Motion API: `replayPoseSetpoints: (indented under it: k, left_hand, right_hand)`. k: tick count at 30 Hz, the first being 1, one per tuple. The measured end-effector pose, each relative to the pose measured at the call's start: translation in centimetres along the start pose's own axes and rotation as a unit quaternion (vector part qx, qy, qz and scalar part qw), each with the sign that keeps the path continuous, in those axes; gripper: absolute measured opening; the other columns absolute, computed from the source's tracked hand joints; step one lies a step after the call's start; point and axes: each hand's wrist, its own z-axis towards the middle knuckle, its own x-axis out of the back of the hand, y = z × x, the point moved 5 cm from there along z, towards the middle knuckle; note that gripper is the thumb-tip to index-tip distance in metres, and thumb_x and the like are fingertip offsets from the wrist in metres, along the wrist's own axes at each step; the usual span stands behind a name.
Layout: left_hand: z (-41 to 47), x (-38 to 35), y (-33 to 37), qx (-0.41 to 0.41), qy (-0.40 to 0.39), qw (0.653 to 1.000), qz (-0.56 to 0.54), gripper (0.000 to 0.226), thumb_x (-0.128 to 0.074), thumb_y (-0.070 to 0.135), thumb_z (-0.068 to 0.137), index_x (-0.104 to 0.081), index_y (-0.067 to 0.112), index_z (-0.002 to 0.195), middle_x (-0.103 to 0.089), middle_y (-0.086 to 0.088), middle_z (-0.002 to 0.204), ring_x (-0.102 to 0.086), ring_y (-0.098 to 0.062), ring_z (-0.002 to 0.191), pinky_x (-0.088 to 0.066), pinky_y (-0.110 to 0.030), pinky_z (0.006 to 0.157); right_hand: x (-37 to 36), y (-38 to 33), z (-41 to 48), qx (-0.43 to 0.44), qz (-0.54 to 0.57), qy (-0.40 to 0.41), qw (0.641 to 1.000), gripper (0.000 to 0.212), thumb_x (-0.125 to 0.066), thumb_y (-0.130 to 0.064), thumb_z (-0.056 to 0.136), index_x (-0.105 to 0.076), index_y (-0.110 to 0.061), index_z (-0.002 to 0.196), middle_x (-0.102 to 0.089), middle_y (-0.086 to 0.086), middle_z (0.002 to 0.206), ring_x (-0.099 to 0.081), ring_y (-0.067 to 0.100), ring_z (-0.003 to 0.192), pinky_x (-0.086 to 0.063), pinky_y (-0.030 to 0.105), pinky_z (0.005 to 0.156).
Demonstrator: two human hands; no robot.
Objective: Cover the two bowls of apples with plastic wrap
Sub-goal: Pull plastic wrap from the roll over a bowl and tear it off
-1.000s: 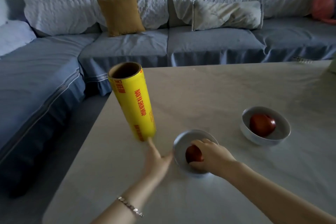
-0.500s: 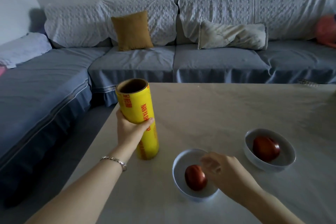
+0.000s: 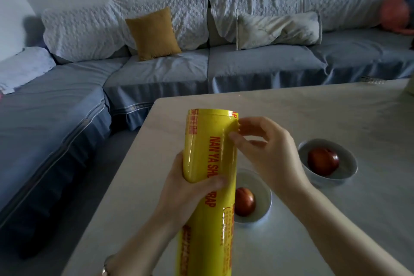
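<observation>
Head view is showing a person holding a yellow roll (image 3: 210, 152) of plastic wrap upright in front of them, above the near edge of the pale desk (image 3: 313, 114). The left hand (image 3: 181, 195) is gripping the roll around its middle from the left, with the thumb (image 3: 211, 182) lying across the front over the red lettering and the other fingers curling behind, out of sight. The right hand (image 3: 268, 154) is reaching in from the right, its fingers (image 3: 235, 136) bent, with thumb and forefinger tips pinching at the film on the roll's upper right side, just below the top rim; whether a loose flap is lifting there cannot be told. A bracelet (image 3: 105, 270) is showing on the left wrist at the bottom edge. Behind the roll, the near bowl (image 3: 265, 188) is sitting on the desk with a red apple (image 3: 245, 201) in it, its left side hidden by the roll and lying below the right wrist. The far bowl (image 3: 324, 182) is sitting off to the right, apart from both hands, holding a second apple (image 3: 322, 161). Both bowls are lying uncovered. Beyond the desk a grey-blue sofa (image 3: 156, 74) is running along the wall, with a mustard cushion (image 3: 153, 33) leaning against its back.
</observation>
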Motion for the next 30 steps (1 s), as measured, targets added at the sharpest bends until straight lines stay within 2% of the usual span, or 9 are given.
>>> replayPoseSetpoints:
  k: [4, 8, 14, 18, 20, 23, 26, 28, 30]
  left_hand:
    - [-0.6, -2.2, -0.3, 0.006, -0.012, 1.0, 0.001, 0.077, -0.081, 0.038, 0.036, -0.054, 0.034, 0.108, -0.071, 0.01, 0.085, -0.07, -0.007, 0.072, -0.052, -0.018, 0.053]
    - [-1.0, -3.9, 0.2, -0.005, -0.031, 0.999, 0.034, 0.079, -0.08, 0.043, 0.031, -0.053, 0.038, 0.105, -0.07, 0.016, 0.084, -0.069, -0.005, 0.072, -0.053, -0.019, 0.054]
    - [-1.5, -4.9, 0.6, -0.006, -0.063, 0.996, 0.067, 0.085, -0.082, 0.047, 0.029, -0.053, 0.037, 0.108, -0.072, 0.01, 0.089, -0.071, -0.01, 0.077, -0.058, -0.033, 0.066]
    - [-1.9, -5.1, 0.3, -0.001, -0.07, 0.996, 0.061, 0.087, -0.081, 0.045, 0.029, -0.053, 0.032, 0.11, -0.073, 0.009, 0.087, -0.071, -0.01, 0.075, -0.056, -0.026, 0.06]
    - [-2.1, -5.2, 0.1, 0.005, -0.061, 0.996, 0.066, 0.085, -0.081, 0.045, 0.03, -0.053, 0.033, 0.109, -0.072, 0.009, 0.086, -0.07, -0.006, 0.072, -0.053, -0.019, 0.055]
    - [-2.3, -5.2, 0.0, 0.005, -0.033, 0.995, 0.092, 0.075, -0.082, 0.042, 0.035, -0.051, 0.037, 0.103, -0.069, 0.01, 0.087, -0.067, 0.0, 0.069, -0.05, -0.015, 0.052]
    - [-2.2, -5.1, 0.1, -0.012, -0.016, 0.991, 0.132, 0.077, -0.079, 0.057, 0.03, -0.049, 0.045, 0.1, -0.066, 0.011, 0.095, -0.067, -0.005, 0.076, -0.055, -0.029, 0.067]
    - [-2.0, -5.1, -0.2, -0.007, -0.01, 0.99, 0.141, 0.078, -0.079, 0.059, 0.03, -0.048, 0.048, 0.101, -0.066, 0.007, 0.1, -0.067, -0.011, 0.082, -0.057, -0.038, 0.074]
    - [-1.6, -5.1, -0.4, -0.004, -0.01, 0.988, 0.151, 0.079, -0.079, 0.06, 0.031, -0.048, 0.049, 0.102, -0.065, 0.006, 0.101, -0.067, -0.013, 0.084, -0.057, -0.041, 0.076]
  right_hand:
    - [1.9, 1.6, -1.5, -0.029, 0.017, 0.035, 0.999, 0.013, -0.072, -0.022, 0.076, -0.065, -0.027, 0.085, -0.068, -0.008, 0.091, -0.065, 0.003, 0.084, -0.053, 0.014, 0.076]
    - [4.2, 2.5, -1.9, -0.031, 0.021, 0.045, 0.998, 0.019, -0.069, -0.016, 0.078, -0.062, -0.033, 0.074, -0.066, -0.01, 0.082, -0.062, 0.0, 0.074, -0.048, 0.008, 0.066]
    - [5.8, 3.1, -2.2, 0.006, -0.021, 0.019, 1.0, 0.024, -0.064, -0.012, 0.083, -0.057, -0.032, 0.071, -0.059, -0.011, 0.087, -0.058, 0.001, 0.079, -0.046, 0.008, 0.067]
    - [5.7, 3.0, -3.3, 0.038, -0.036, 0.026, 0.998, 0.01, -0.055, -0.023, 0.081, -0.052, -0.028, 0.073, -0.06, -0.007, 0.085, -0.058, 0.009, 0.079, -0.049, 0.015, 0.07]
    - [5.3, 3.1, -3.9, 0.033, -0.013, 0.022, 0.999, 0.009, -0.048, -0.03, 0.082, -0.046, -0.028, 0.074, -0.063, -0.008, 0.076, -0.061, 0.009, 0.076, -0.051, 0.018, 0.068]
    - [4.4, 3.9, -3.9, -0.021, 0.053, 0.015, 0.998, 0.014, -0.047, -0.022, 0.088, -0.042, -0.021, 0.074, -0.062, -0.009, 0.061, -0.059, 0.006, 0.063, -0.051, 0.024, 0.064]
    - [3.9, 4.5, -3.6, -0.073, 0.077, 0.026, 0.994, 0.015, -0.051, -0.012, 0.09, -0.045, -0.015, 0.076, -0.052, -0.004, 0.053, -0.048, 0.01, 0.052, -0.043, 0.03, 0.056]
    - [3.5, 4.7, -3.6, -0.094, 0.11, 0.012, 0.989, 0.018, -0.057, -0.022, 0.087, -0.046, -0.013, 0.075, -0.048, -0.004, 0.05, -0.042, 0.01, 0.046, -0.038, 0.026, 0.049]
    - [3.7, 5.0, -3.5, -0.117, 0.145, -0.005, 0.983, 0.031, -0.064, -0.038, 0.07, -0.048, -0.012, 0.073, -0.049, -0.003, 0.045, -0.041, 0.01, 0.041, -0.036, 0.022, 0.045]
